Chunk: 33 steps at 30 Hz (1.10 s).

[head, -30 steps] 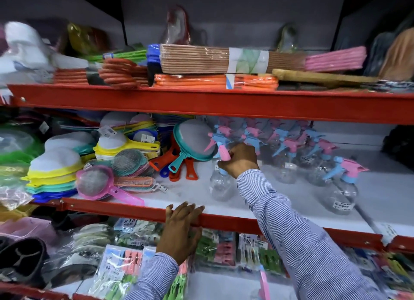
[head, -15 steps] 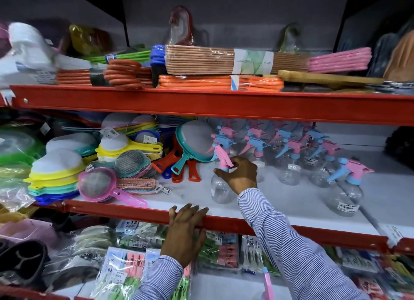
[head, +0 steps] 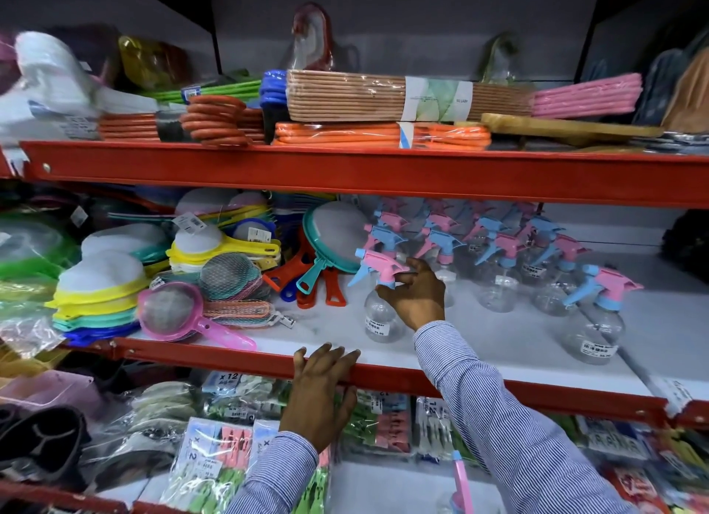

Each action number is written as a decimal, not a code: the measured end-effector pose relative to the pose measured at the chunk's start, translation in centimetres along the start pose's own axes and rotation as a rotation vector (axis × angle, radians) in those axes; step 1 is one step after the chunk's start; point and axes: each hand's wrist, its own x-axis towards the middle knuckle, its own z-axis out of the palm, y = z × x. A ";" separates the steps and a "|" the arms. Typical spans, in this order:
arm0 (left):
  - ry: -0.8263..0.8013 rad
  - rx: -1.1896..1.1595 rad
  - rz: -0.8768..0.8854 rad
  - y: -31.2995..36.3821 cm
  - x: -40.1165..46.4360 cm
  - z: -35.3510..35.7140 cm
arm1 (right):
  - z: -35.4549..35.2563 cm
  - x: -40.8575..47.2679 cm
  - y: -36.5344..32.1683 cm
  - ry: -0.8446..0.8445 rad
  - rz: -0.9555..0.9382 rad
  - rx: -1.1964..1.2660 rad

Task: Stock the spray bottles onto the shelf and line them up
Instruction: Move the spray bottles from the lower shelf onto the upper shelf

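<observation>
A clear spray bottle [head: 378, 314] with a pink and blue trigger head stands upright near the front of the white middle shelf [head: 330, 340]. My right hand [head: 416, 294] pinches its neck just under the head. Behind it and to the right stand several more spray bottles [head: 498, 268] in rough rows, heads pink or blue. One bottle [head: 592, 321] stands alone at the front right. My left hand [head: 320, 390] rests flat on the red front rail [head: 479, 387] of the shelf, holding nothing.
Stacked plastic sieves [head: 99, 287] and strainers [head: 337, 237] crowd the left half of the shelf. A red upper shelf beam [head: 345, 172] hangs close overhead, loaded with bundled mats. Packets of clothes pegs [head: 215, 460] fill the shelf below. Another spray head [head: 458, 479] shows at the bottom edge.
My right hand has drawn the front bottle toward the shelf's edge and turned its nozzle to the left. The hand slid from on top of the head down to the neck. The left hand stayed.
</observation>
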 end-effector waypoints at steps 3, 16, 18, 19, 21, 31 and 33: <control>0.001 0.008 0.001 0.0 0.0 0.1 | 0.1 0.2 0.6 0.006 -0.017 0.011; 0.041 0.192 -0.033 1.4 -0.2 1.5 | -8.8 -9.1 2.0 0.137 -0.307 -0.123; 0.051 0.194 -0.008 2.4 0.1 2.1 | -10.6 -12.2 5.0 0.154 -0.283 -0.158; 0.050 0.193 0.013 3.2 0.2 2.5 | -11.2 -13.5 7.1 0.145 -0.239 -0.191; 0.045 0.183 0.056 4.8 0.5 3.5 | -11.7 -15.5 11.8 0.105 -0.134 -0.311; 0.081 0.158 0.056 6.4 1.1 4.6 | -8.0 -17.3 23.3 -0.266 0.429 -0.687; 0.087 0.142 0.052 6.5 1.0 4.5 | -7.7 -17.0 23.4 -0.281 0.423 -0.718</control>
